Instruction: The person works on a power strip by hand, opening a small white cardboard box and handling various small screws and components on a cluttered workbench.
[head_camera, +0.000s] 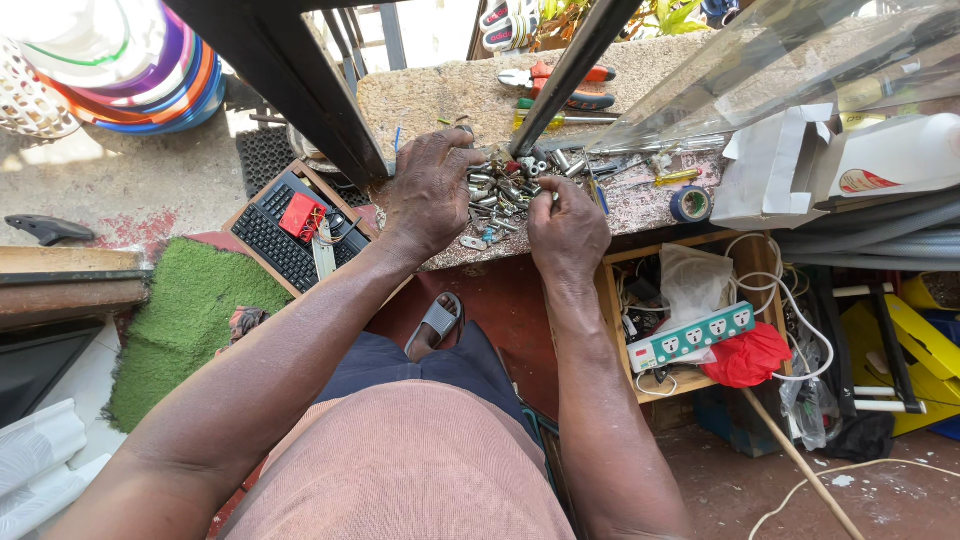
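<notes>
from the head camera, both hands work over a heap of small metal hardware (505, 190), screws, bolts and fittings, spread on a speckled stone slab (440, 95) that serves as a bench. the left hand (430, 195) lies palm down at the left edge of the heap, fingers curled into the pieces; whether it grips any one piece cannot be told. the right hand (567, 228) sits at the near right edge of the heap, fingers drawn in with a small metal piece pinched at the fingertips. farther back on the slab lie red-handled pliers (545, 76), and to the right a roll of blue tape (690, 204). below the slab's left end a black keyboard (275, 235) rests in a wooden tray. under the right side a wooden crate holds a green and white power strip (690, 337) and a red bag (748, 355). a sandalled foot (437, 322) shows on the red floor.
</notes>
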